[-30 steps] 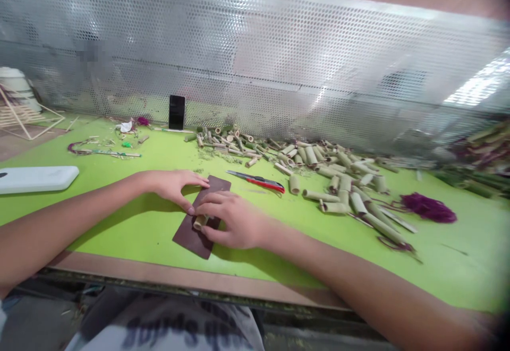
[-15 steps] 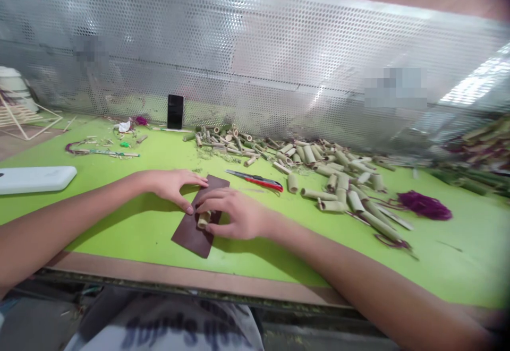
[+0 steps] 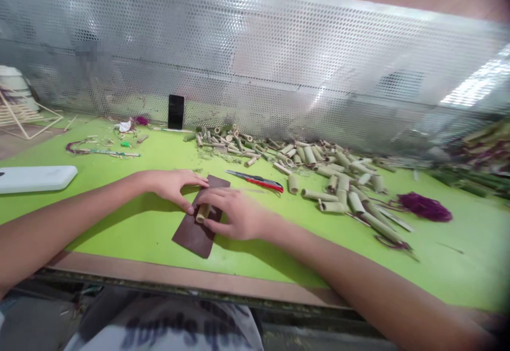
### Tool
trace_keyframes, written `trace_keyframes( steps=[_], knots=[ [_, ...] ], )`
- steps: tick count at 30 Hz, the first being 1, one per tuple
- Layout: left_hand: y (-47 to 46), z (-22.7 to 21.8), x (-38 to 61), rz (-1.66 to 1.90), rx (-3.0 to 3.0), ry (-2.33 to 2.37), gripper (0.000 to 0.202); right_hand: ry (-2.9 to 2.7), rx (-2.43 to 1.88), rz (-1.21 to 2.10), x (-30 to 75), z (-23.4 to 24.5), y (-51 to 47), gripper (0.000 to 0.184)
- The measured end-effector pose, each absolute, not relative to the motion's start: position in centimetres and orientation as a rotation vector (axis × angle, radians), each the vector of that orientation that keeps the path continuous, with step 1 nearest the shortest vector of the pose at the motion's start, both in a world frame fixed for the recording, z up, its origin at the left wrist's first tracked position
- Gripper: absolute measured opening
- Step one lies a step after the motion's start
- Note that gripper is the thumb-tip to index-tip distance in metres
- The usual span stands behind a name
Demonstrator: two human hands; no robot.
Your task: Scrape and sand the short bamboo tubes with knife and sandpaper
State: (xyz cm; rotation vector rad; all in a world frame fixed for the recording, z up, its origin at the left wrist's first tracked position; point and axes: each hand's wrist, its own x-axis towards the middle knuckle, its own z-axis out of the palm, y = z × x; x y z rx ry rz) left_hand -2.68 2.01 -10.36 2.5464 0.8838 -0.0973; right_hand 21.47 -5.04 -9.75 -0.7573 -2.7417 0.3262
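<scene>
A dark brown sheet of sandpaper [image 3: 195, 234] lies flat on the green table [image 3: 131, 234] near its front edge. My left hand [image 3: 171, 185] presses on the sheet's far left corner with fingers spread. My right hand [image 3: 231, 214] pinches a short bamboo tube [image 3: 203, 213] and holds it lying against the sandpaper.
A red utility knife [image 3: 257, 180] lies just beyond the sheet. Several cut bamboo tubes [image 3: 334, 181] spread across the right middle, with purple thread [image 3: 424, 206] further right. A black phone [image 3: 176, 112] leans on the perforated metal wall [image 3: 255, 64]. A white case [image 3: 35, 178] sits at the left.
My right hand has slid the bamboo tube a little up the sandpaper, away from me. The left hand has stayed in place.
</scene>
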Motion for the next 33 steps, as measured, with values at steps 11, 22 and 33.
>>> trace_keyframes(
  steps=[11, 22, 33],
  knots=[
    [2.0, -10.3, -2.7, -0.098, 2.553, 0.883, 0.106, -2.670, -0.957, 0.172, 22.9, -9.7, -3.1, 0.020],
    [1.9, -10.2, -2.6, -0.093, 2.553, 0.879, 0.104, -2.647, -1.145, 0.089, 23.4, -9.3, -2.6, 0.029],
    [2.1, -10.5, -2.7, -0.084, 2.559, 0.861, 0.103, -2.646, -1.244, 0.003, 23.2, -9.3, -2.6, 0.029]
  ],
)
